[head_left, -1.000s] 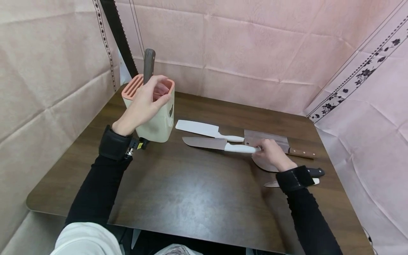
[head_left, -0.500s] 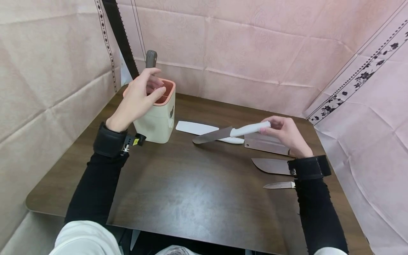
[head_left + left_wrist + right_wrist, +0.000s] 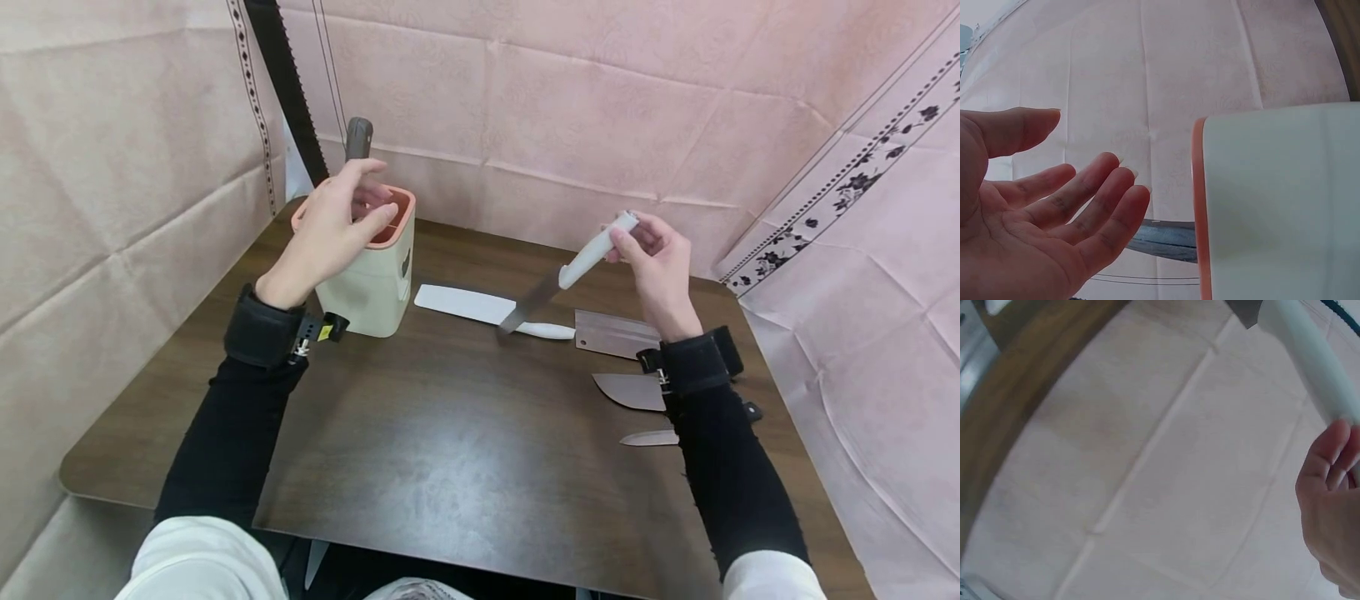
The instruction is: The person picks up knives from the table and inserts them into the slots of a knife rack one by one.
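My right hand [image 3: 663, 267] pinches the butt of a white-handled knife [image 3: 597, 250] and holds it in the air, blade slanting down to the left. In the right wrist view, thumb and fingers close on the end of that white handle [image 3: 1310, 359]. My left hand [image 3: 322, 229] hovers over the pale green knife block [image 3: 367, 296] with its orange top, fingers loosely bent and holding nothing. The left wrist view shows this hand [image 3: 1054, 206] apart from the block's rim [image 3: 1200, 206]. A grey-handled knife [image 3: 359, 138] stands in the block.
A white cleaver [image 3: 465, 302] lies flat right of the block. Farther right lie a wide metal cleaver [image 3: 611, 333], a broad-bladed knife [image 3: 628, 390] and a small knife [image 3: 647, 438], partly hidden by my right forearm. Pink cloth [image 3: 570, 125] hangs behind the brown table [image 3: 450, 467].
My right hand has lifted the white-handled knife off the table and tilted it, handle up. My left hand has shifted slightly left and off the grey handle's front.
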`<state>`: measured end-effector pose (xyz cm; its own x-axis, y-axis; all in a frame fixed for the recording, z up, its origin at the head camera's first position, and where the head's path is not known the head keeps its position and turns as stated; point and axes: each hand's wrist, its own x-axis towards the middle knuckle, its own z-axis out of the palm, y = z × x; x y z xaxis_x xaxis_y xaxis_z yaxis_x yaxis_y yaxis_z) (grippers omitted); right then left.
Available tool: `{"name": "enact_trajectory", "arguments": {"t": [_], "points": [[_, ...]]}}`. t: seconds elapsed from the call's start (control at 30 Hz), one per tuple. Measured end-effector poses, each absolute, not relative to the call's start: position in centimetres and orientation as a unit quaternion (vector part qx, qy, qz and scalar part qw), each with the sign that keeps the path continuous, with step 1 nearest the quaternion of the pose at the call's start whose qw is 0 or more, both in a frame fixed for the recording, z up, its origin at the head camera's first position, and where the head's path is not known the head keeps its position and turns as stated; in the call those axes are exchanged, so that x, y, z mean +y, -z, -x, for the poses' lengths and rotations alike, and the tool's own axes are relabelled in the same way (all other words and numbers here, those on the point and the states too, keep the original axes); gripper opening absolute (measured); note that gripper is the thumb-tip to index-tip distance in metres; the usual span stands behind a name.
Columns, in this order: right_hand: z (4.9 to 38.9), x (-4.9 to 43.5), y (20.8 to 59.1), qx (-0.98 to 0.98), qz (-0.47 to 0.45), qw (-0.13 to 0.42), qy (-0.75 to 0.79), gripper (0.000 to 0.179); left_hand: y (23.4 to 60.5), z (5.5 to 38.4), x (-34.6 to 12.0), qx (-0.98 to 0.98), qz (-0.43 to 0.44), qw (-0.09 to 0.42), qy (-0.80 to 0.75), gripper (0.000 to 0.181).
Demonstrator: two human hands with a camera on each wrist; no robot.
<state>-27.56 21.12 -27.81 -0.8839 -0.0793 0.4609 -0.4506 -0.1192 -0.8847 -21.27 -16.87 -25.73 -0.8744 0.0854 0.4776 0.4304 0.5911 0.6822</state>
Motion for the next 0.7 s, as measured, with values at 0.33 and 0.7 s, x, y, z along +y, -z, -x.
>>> {"name": "enact_trajectory", "arguments": {"t": [0.33, 0.7], "points": [[27.6, 19.6, 24.9, -0.656, -0.209, 0.149, -0.71, 0.023, 26.0, 21.6, -16.1, -0.863, 0.173, 0.189, 0.435, 0.04], [27.9, 17.9, 24.0, -0.659, -0.224, 0.15, -0.703, 0.019, 26.0, 21.6, -15.5, -0.87, 0.181, 0.185, 0.419, 0.035]]}}
